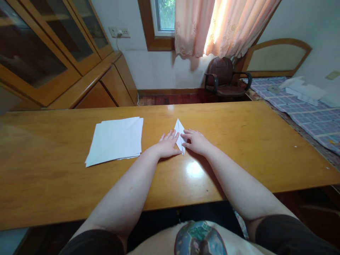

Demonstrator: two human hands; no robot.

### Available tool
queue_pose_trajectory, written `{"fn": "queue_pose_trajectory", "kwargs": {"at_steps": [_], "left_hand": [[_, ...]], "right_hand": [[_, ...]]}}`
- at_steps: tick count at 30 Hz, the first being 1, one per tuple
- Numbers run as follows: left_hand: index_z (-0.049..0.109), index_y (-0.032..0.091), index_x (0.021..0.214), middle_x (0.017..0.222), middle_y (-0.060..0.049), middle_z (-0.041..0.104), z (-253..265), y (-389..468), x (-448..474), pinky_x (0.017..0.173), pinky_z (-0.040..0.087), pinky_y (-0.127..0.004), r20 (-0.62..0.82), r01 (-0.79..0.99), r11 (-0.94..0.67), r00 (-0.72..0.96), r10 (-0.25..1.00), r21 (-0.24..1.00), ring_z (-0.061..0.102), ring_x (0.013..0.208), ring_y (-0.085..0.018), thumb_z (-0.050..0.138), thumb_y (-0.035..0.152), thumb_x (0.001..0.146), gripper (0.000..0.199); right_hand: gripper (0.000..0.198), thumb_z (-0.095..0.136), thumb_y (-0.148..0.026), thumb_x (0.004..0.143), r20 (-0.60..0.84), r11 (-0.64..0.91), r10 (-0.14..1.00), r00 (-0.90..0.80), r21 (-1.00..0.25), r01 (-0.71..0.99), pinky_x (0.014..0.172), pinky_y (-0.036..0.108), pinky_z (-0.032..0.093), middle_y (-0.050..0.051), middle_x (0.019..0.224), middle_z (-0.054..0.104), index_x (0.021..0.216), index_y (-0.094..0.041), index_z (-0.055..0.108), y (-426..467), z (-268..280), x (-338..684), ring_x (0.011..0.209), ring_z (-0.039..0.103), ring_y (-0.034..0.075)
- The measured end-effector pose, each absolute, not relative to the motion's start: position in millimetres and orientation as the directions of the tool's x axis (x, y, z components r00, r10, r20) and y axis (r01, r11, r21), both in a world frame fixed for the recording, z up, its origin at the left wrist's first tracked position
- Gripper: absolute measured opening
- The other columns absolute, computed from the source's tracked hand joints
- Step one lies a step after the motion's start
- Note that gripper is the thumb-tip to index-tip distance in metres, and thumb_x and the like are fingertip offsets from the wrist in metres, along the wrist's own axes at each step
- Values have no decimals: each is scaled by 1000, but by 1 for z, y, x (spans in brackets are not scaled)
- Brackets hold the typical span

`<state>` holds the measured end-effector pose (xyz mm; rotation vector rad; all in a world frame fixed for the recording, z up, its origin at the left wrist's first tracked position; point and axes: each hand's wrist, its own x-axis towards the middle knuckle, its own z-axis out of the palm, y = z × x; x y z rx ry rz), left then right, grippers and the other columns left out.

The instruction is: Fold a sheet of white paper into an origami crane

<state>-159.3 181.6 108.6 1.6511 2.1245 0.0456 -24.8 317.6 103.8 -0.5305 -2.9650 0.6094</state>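
Observation:
A small white sheet of paper (pixel 180 128), folded into a narrow diamond with a crease down its middle, lies on the wooden table. My left hand (pixel 169 144) rests on its left side, fingers spread and pointing away from me, the thumb by the near tip. On the right edge of the folded paper lies my right hand (pixel 196 141), its fingers stretched out and a little apart, thumb and fingertips touching the paper. Parts of the diamond's sides are hidden under both hands.
A stack of white paper sheets (pixel 117 140) lies on the table (pixel 239 141) left of my hands. Beyond the far edge stand a brown armchair (pixel 225 78) and a wooden cabinet (pixel 106 81). At the right is a bed (pixel 300 109) with papers (pixel 305 90) on it.

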Motion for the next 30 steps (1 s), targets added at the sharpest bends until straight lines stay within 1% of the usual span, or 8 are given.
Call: {"fn": "queue_pose_trajectory", "kwargs": {"at_steps": [4, 6, 9, 11, 14, 17, 24, 30], "left_hand": [[10, 19, 148, 155, -13, 4, 108, 183, -148, 109, 1, -60, -273, 848, 484, -423, 864, 215, -1, 141, -37, 41, 70, 73, 96], [18, 15, 147, 154, -16, 15, 109, 183, -141, 108, -3, -62, -198, 798, 584, -554, 808, 150, 1, 140, -40, 39, 72, 73, 96], [32, 11, 141, 144, -21, 36, 115, 181, -133, 108, -5, -61, -84, 779, 619, -613, 786, 102, 8, 139, -41, 36, 69, 77, 86], [44, 14, 133, 135, -19, 47, 119, 181, -133, 108, 0, -61, -20, 806, 578, -581, 814, 124, 19, 136, -41, 38, 62, 81, 71], [60, 20, 111, 120, -12, 58, 125, 183, -140, 109, 17, -53, 34, 915, 354, -367, 930, 191, 43, 121, -32, 44, 43, 86, 38], [65, 21, 90, 97, -7, 65, 126, 185, -151, 98, 35, -44, 48, 954, 204, -220, 974, 219, 55, 100, -25, 51, 33, 83, 19], [64, 19, 86, 96, -7, 61, 121, 185, -159, 82, 45, -32, 23, 921, 212, -232, 972, 326, 57, 92, -21, 53, 29, 83, 15], [65, 23, 92, 99, -4, 62, 123, 182, -166, 83, 45, -32, 72, 908, 155, -197, 978, 390, 58, 93, -20, 56, 27, 81, 15]], "right_hand": [[30, 59, -32, 83, 113, 891, 305, -946, -386, 241, 103, 42, 34, 6, 127, 58, 111, -27, 66, 323, 107, -25, 118, 51, 23], [25, 55, -27, 84, 133, 895, 256, -958, -406, 183, 100, 36, 38, 4, 119, 63, 105, -26, 70, 325, 108, -26, 111, 56, 20], [27, 51, -21, 84, 119, 891, 216, -969, -430, 146, 98, 34, 40, 3, 115, 66, 101, -26, 72, 327, 107, -26, 107, 57, 19], [28, 51, -19, 83, 114, 887, 220, -969, -438, 149, 98, 35, 40, 3, 116, 65, 101, -27, 72, 328, 107, -26, 108, 57, 19], [27, 53, -21, 83, 117, 885, 210, -971, -444, 138, 99, 36, 39, 3, 115, 66, 100, -27, 72, 329, 107, -25, 108, 56, 20], [25, 55, -24, 82, 134, 886, 215, -967, -444, 135, 98, 36, 39, 4, 114, 66, 101, -25, 72, 328, 108, -24, 107, 57, 20], [30, 54, -28, 85, 147, 876, 123, -981, -482, 38, 103, 36, 37, 5, 124, 61, 112, -27, 67, 322, 108, -25, 116, 53, 19], [29, 55, -25, 84, 110, 880, 111, -988, -473, 46, 106, 40, 34, 2, 128, 58, 109, -29, 68, 322, 106, -25, 122, 49, 21]]}}
